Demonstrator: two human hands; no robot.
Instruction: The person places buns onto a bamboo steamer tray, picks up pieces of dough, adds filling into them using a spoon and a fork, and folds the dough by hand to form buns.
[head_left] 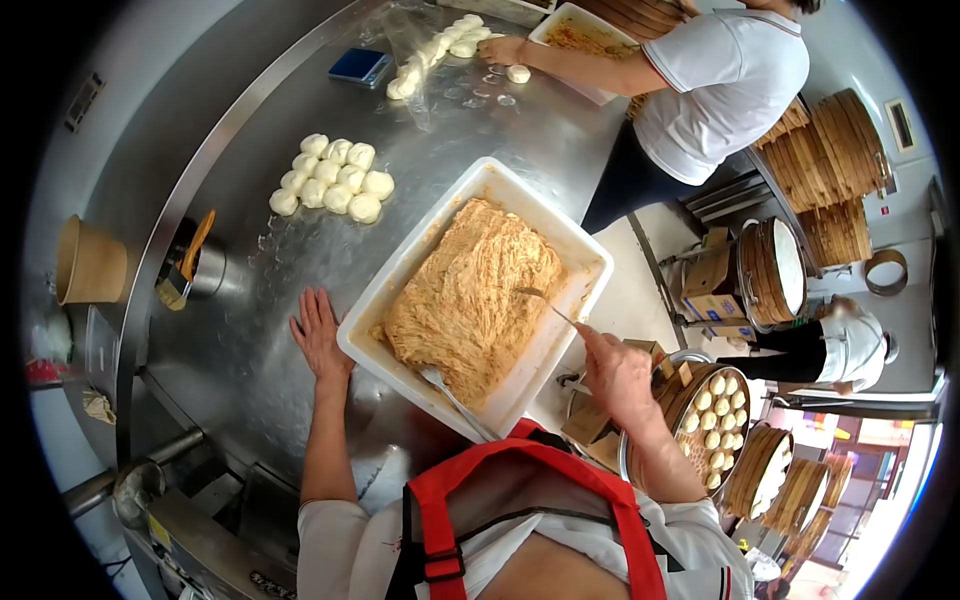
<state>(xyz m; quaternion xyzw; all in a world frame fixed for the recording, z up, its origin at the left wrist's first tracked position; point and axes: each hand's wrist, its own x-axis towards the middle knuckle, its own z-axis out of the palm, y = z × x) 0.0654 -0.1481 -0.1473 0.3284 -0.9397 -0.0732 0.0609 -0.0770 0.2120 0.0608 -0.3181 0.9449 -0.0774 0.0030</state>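
In front of me on the steel table stands a white plastic tub (362, 352), tilted in view, with a large mound of orange-brown minced filling (470, 295) in it. My right hand (618, 378) is closed around the handle of a slim metal utensil (562, 315). Its working end rests at the filling's right side, smeared enough that its exact shape is unclear. A metal spoon (455, 402) leans in the tub's near corner, its head against the filling. My left hand (325, 338) lies flat on the table, fingers spread, just left of the tub.
Several dough balls (335, 178) sit in rows beyond my left hand. Farther off are a blue scale (360, 67) and a co-worker (715, 85) handling dough near another filling tub (585, 35). A steamer of buns (715, 425) stands at my right. A steel pot (207, 270) is at left.
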